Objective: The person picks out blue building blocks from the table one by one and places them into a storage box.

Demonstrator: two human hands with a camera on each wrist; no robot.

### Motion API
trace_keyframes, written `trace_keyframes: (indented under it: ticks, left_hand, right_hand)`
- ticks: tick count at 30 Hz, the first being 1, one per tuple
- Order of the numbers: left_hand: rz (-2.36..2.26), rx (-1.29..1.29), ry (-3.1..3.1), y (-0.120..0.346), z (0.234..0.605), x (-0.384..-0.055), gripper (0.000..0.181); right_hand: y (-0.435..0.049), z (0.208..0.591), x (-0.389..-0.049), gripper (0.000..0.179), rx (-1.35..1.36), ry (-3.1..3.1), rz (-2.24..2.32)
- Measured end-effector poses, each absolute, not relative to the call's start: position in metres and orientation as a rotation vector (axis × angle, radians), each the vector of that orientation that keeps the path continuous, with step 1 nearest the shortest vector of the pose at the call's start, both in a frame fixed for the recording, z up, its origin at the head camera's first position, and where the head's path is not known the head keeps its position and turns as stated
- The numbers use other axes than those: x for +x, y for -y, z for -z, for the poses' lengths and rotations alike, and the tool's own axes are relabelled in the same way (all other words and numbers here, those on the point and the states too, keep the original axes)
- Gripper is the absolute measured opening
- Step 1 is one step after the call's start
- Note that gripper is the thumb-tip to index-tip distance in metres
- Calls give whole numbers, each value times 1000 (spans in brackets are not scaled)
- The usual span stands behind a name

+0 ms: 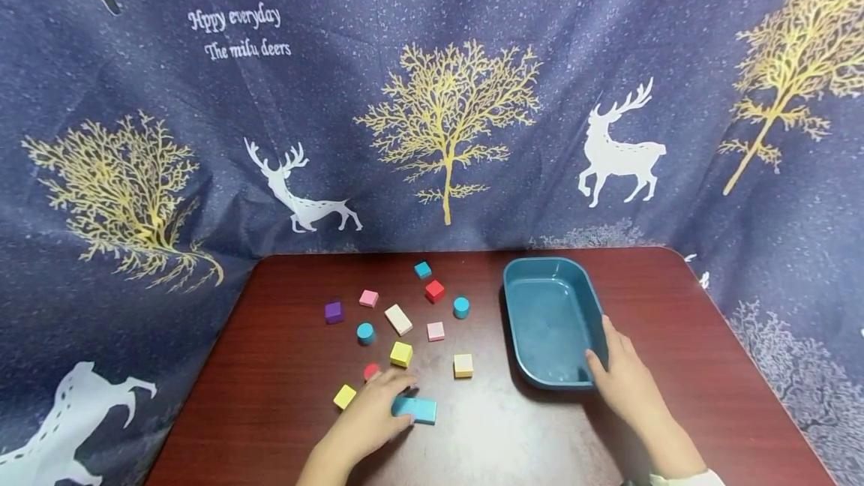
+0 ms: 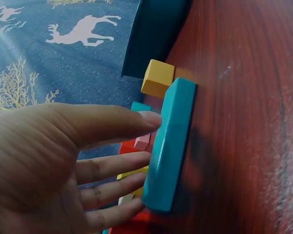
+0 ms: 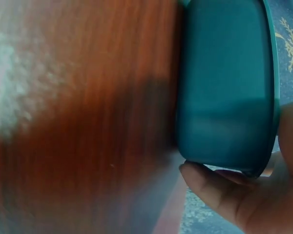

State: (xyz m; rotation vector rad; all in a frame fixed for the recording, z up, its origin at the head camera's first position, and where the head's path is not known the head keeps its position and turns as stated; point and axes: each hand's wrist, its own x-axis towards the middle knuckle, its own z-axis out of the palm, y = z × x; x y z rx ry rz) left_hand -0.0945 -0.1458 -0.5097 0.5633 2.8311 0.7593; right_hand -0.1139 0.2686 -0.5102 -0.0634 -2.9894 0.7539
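My left hand [image 1: 375, 412] reaches over a long blue block [image 1: 421, 410] lying on the table. In the left wrist view the thumb [image 2: 150, 119] meets the edge of the block [image 2: 173, 146], and the other fingers extend loosely alongside it. Just past the hand are a red piece [image 1: 371, 371], partly hidden, and a yellow block [image 1: 345, 397]. On the right, my right hand [image 1: 626, 377] holds the near right corner of a teal plastic tray [image 1: 518, 351]. The right wrist view shows its thumb [image 3: 210, 187] against the outside of the tray [image 3: 224, 87].
Scattered left of the tray are a yellow cube [image 1: 401, 354], a pale yellow block [image 1: 463, 366], blue cylinders [image 1: 461, 307], a red cube [image 1: 435, 291], a purple cube [image 1: 334, 313], a cream block [image 1: 399, 319] and pink pieces [image 1: 436, 331]. A patterned cloth [image 1: 445, 96] hangs behind the brown table [image 1: 270, 396].
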Motion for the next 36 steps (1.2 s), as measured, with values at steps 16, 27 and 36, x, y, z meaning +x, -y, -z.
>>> trace_keyframes:
  ticks: [16,27,36]
  left_hand:
    - [-672,564,-2916,145,520,-92,46]
    - [-670,610,-2948,147,524,-92,34]
    - [-654,619,-2944,146,522,-93,34]
  right_hand:
    - [-268,517,-109,70,-99,2969,-855]
    - [-268,517,-110,71,-90,2959,-803]
    - [-267,516,-111,72,-83,2964,-800]
